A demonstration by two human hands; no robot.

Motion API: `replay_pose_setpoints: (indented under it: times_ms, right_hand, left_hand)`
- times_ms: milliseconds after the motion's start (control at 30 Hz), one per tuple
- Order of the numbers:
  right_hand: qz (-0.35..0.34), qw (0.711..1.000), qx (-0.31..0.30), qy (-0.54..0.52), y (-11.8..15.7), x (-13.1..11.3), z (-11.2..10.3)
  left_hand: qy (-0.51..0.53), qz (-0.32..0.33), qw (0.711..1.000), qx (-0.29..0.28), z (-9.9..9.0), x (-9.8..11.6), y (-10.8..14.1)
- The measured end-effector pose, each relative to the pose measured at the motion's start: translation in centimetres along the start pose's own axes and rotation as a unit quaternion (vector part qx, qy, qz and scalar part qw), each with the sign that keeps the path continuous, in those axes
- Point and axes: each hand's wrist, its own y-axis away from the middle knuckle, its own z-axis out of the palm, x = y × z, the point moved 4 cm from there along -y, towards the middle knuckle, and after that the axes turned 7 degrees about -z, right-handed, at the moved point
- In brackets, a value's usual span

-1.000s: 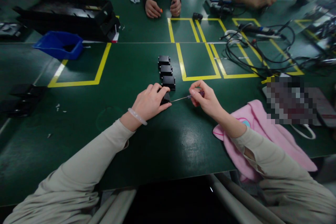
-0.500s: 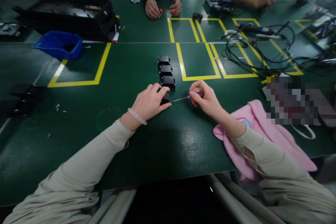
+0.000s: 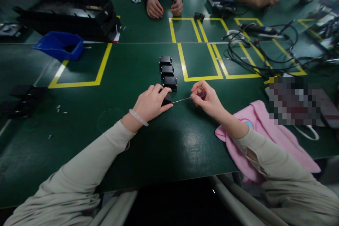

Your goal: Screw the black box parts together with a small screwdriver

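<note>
My left hand (image 3: 153, 103) is closed on a small black block (image 3: 166, 99), pressing it against the green table (image 3: 182, 148). In my right hand (image 3: 206, 99) is a screwdriver (image 3: 182, 100) with a dark handle, held nearly level between bent fingers. Its thin shaft points left, and the tip is at the block's right side, close to my left thumb. Just beyond my left hand, three similar black blocks (image 3: 167, 71) stand in a column, with small bright screws at their sides.
A pink cloth (image 3: 265, 130) lies under my right forearm. At the left are a blue bin (image 3: 60, 44), black trays (image 3: 100, 21), black parts (image 3: 26, 93) and loose screws (image 3: 58, 107). Cables (image 3: 265, 54) lie at the right. Across the table a person's hands (image 3: 155, 8) rest.
Both my hands and the screwdriver stay almost in place, with only a slight shift of my right fingers. Across the table, another person's raised thumb has moved slightly.
</note>
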Motion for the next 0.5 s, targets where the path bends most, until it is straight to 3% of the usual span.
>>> replay_pose_setpoints:
  times_ms: [500]
  right_hand:
    - [0.018, 1.0, 0.003, -0.013, 0.08, 0.32, 0.09]
  left_hand:
    - [0.001, 0.0, 1.0, -0.002, 0.03, -0.07, 0.01]
